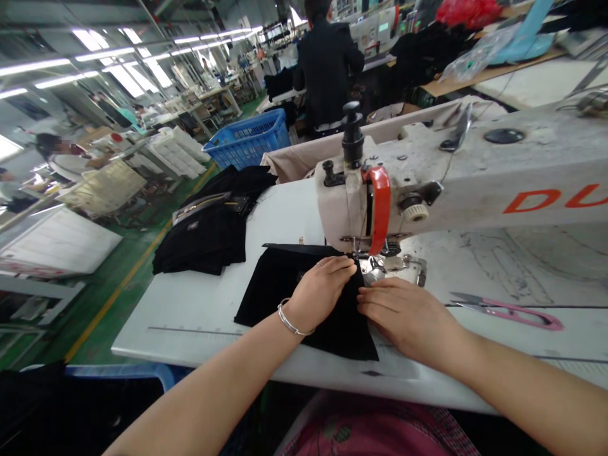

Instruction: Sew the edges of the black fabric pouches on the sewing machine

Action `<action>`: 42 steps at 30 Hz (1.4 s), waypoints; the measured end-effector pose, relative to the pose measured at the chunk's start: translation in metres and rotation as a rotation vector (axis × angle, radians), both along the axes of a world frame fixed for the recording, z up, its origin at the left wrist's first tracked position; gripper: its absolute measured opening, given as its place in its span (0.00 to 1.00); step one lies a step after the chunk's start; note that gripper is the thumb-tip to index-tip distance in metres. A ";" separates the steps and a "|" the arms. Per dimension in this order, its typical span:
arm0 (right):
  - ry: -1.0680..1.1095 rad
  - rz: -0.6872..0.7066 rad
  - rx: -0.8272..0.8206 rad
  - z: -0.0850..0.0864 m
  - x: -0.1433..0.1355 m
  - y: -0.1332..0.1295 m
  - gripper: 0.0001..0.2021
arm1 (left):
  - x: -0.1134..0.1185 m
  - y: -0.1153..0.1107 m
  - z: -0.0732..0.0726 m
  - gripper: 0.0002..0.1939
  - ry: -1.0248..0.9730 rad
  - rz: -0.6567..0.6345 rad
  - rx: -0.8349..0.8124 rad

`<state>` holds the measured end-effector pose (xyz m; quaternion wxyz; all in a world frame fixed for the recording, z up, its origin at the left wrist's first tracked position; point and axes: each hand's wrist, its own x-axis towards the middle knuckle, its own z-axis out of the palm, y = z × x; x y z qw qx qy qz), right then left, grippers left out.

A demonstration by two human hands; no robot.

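A black fabric piece (270, 285) lies on the white machine table, its right edge by the presser foot (374, 271) of a sewing machine (451, 183). My left hand (323, 285), with a silver bangle at the wrist, rests flat on the fabric, fingers stretched toward the needle area. Close beside it, my right hand (403, 310) has its fingers together at the fabric's right edge, just in front of the presser foot; its thumb is hidden. A red guard strip (380, 209) on the machine head partly covers the needle area.
Black fabric pieces with zips (209, 231) are stacked on the table's left. Pink-handled thread snips (513, 310) lie at the right. A blue crate (251, 136) stands beyond the table, near a person in dark clothes (327, 69). A blue-rimmed bin (166, 375) sits below at left.
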<state>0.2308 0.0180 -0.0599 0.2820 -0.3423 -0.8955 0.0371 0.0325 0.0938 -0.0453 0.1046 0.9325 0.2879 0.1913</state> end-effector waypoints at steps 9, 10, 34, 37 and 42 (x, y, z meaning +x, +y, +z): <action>-0.003 0.007 -0.044 0.002 -0.002 -0.004 0.14 | -0.001 -0.001 0.004 0.15 0.012 -0.010 -0.001; -0.003 0.006 -0.050 0.003 -0.002 -0.004 0.14 | -0.001 -0.001 0.004 0.15 0.014 -0.009 -0.002; -0.136 -0.077 -0.182 0.028 0.034 -0.018 0.23 | -0.022 -0.042 0.031 0.50 0.190 -0.164 -0.208; -0.238 -0.191 -0.174 0.033 0.052 -0.015 0.25 | -0.031 -0.067 0.032 0.36 0.233 -0.213 -0.199; -0.270 -0.431 -0.067 0.029 0.040 0.023 0.07 | -0.033 -0.080 0.019 0.29 0.100 -0.163 -0.172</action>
